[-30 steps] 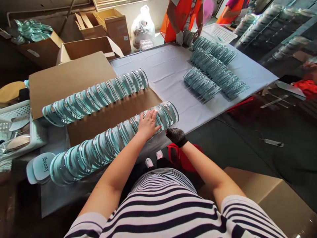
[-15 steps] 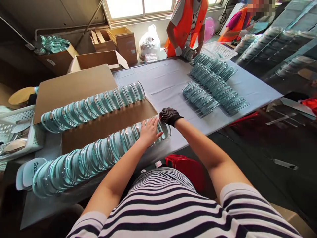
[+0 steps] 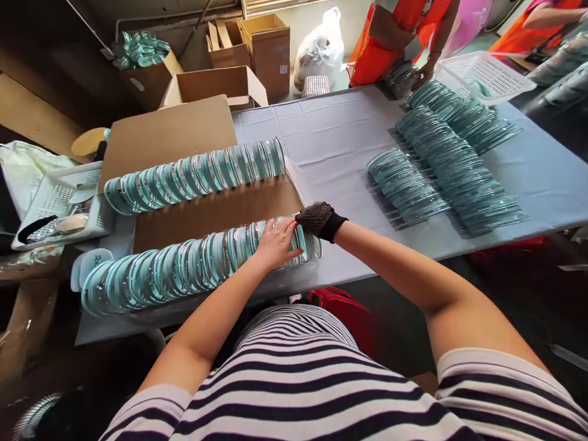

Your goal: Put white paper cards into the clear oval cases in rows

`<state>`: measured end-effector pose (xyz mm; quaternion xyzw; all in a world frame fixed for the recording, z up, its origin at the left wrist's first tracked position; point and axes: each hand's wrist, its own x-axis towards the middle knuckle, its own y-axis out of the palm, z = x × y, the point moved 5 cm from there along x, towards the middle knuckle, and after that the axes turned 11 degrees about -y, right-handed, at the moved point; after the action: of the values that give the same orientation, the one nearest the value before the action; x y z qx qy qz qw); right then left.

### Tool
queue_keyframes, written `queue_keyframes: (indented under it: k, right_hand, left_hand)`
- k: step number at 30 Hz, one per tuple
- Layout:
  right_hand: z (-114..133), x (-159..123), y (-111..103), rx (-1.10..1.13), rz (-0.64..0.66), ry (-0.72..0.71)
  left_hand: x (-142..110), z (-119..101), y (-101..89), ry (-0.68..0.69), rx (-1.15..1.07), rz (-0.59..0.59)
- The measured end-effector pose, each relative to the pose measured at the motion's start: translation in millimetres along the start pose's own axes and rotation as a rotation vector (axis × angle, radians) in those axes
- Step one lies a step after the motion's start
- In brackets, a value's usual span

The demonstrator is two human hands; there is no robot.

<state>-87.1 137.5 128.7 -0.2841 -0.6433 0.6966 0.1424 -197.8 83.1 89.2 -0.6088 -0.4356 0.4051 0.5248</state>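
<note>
A long row of round glass lids, standing on edge and leaning together, runs along the table's near side. My left hand, bare, lies over the top of this row near its right end, fingers stretched out. Beside it is my right hand, in a dark dotted glove with its fingers drawn together at the upper edge of the lids; its fingertips are partly hidden. A few lids show below and to the right of the hands. Behind lies a second row of glass lids on brown cardboard.
More glass lids lie in slanting stacks at the right of the cloth-covered table. Across it, a co-worker in an orange vest handles lids near a white basket. Another basket stands left; an open carton sits behind.
My view has turned down and to the right. Both my hands stay at the right end of the near row, with little visible movement. The co-worker across the table leans differently.
</note>
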Motion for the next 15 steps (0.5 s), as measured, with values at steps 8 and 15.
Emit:
queue_keyframes:
  k: [8,15]
  right_hand:
    - [41.2,-63.2,88.9,0.167,-0.078,0.146]
    - [59.8,-71.7,188.6,0.299,-0.213,0.324]
  left_hand:
    - [-4.1,-0.8,0.4,0.001,0.040,0.025]
    - [-0.2,-4.3,1.9,0.000,-0.021,-0.014]
